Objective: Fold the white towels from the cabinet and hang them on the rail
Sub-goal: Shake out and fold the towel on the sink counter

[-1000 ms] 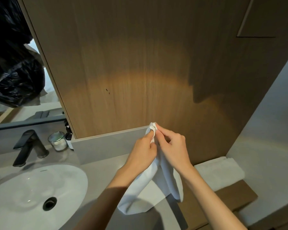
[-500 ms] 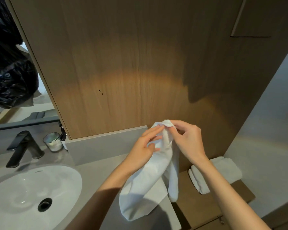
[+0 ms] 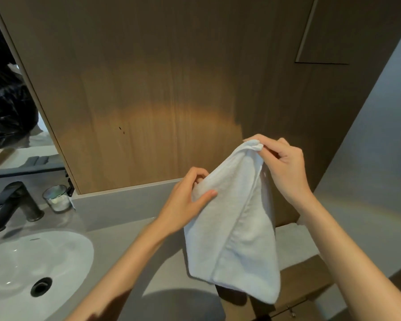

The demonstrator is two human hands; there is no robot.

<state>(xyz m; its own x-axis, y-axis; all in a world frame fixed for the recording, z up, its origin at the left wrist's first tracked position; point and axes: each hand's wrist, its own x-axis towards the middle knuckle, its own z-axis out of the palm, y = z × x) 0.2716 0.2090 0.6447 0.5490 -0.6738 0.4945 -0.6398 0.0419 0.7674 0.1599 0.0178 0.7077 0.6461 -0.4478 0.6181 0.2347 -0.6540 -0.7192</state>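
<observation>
A small white towel point(image 3: 239, 230) hangs in the air over the right end of the grey counter point(image 3: 134, 239). My right hand point(image 3: 285, 167) pinches its top corner at the highest point. My left hand point(image 3: 188, 200) grips the towel's left edge lower down, thumb across the front of the cloth. The towel drapes down in a folded cone shape with a hemmed edge running down its middle. No rail is in view.
A white basin point(image 3: 33, 267) with a black drain and a black tap point(image 3: 12, 205) sit at the left. A glass candle jar point(image 3: 56, 198) stands by the mirror. A wood panel wall point(image 3: 171, 89) rises behind. A lower wooden shelf point(image 3: 308, 281) lies at right.
My right hand has lifted the towel's corner up and to the right. My left hand slid down the left edge, spreading the cloth. The folded towel on the shelf is now hidden.
</observation>
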